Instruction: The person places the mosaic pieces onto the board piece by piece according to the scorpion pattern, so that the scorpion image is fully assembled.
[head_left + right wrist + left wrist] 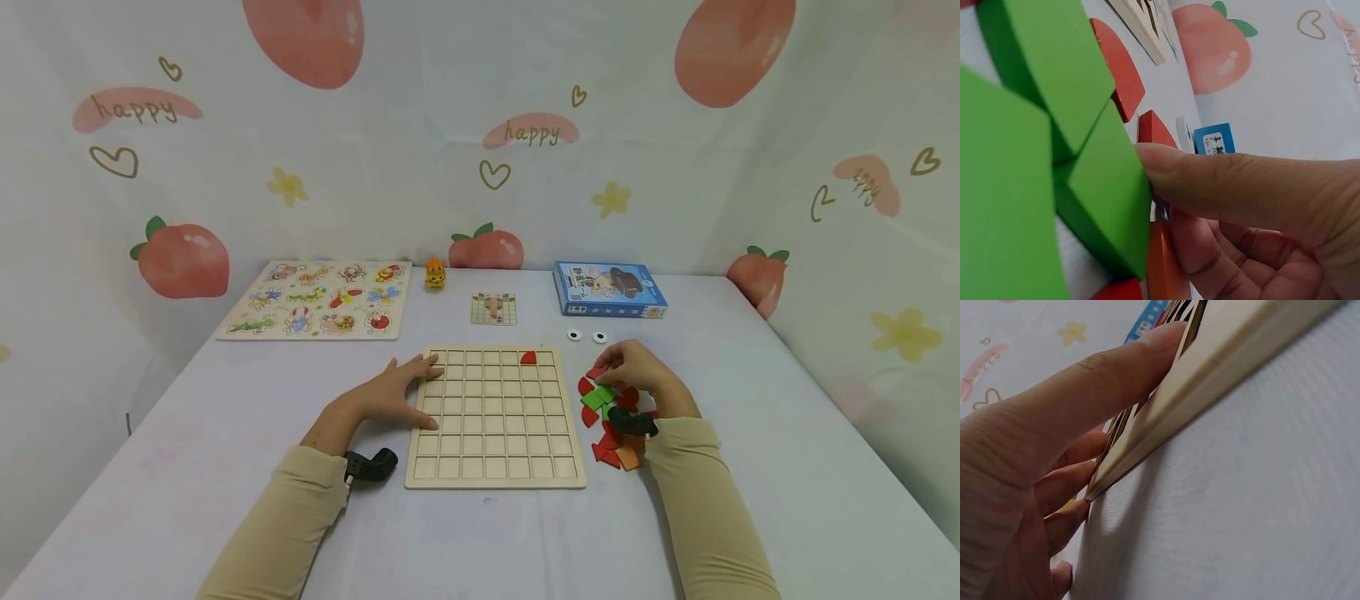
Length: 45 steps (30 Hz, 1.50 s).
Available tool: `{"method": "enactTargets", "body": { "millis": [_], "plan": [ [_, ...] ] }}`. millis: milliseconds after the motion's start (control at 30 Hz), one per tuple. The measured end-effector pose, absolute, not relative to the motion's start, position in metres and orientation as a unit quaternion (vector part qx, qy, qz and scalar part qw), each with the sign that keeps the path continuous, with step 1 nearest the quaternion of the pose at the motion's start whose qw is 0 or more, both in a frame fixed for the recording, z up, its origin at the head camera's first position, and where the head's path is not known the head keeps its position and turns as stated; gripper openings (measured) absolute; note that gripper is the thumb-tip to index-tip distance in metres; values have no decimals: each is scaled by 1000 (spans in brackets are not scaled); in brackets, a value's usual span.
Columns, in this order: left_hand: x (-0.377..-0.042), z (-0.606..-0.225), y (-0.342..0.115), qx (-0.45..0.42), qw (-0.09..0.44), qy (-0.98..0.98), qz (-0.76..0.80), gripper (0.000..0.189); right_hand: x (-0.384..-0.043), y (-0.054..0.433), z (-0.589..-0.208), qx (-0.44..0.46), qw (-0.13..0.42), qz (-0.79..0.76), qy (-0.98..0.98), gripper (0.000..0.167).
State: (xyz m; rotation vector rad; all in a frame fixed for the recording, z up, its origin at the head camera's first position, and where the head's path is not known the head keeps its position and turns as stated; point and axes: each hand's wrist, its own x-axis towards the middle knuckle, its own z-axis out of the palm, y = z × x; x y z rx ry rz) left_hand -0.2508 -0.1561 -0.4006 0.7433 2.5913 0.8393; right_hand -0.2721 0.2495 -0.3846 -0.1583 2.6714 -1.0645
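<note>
Head view shows the left hand (pixel 386 395), fingers spread, touching the left edge of a wooden board (pixel 495 423). The right hand (pixel 639 368) pinches a red block (pixel 596 373) at the far end of the loose pile (pixel 596 399), right of the board, whose top row holds a red quarter-circle (pixel 529 358).

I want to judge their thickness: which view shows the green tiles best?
The right wrist view: the green tiles appear close up there, with side edges visible. The head view shows them small, among red pieces; the left wrist view shows none.
</note>
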Motion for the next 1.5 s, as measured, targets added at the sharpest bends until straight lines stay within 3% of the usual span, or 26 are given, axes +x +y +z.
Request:
{"method": "enactTargets", "body": {
  "millis": [233, 933, 1333, 1500],
  "plan": [
    [-251, -401, -156, 263, 158, 905, 295, 90, -274, 250, -386, -26, 135, -388, 911, 19],
    [-250, -400, -157, 263, 156, 903, 301, 90, -271, 232, -373, -57, 149, -449, 879, 33],
    [-251, -400, -157, 265, 153, 904, 298, 90, -273, 225, -374, -54, 111, -493, 861, 27],
    [-253, -402, -157, 265, 156, 902, 301, 90, -274, 216, -374, -58, 122, -494, 859, 24]
  ]
}}
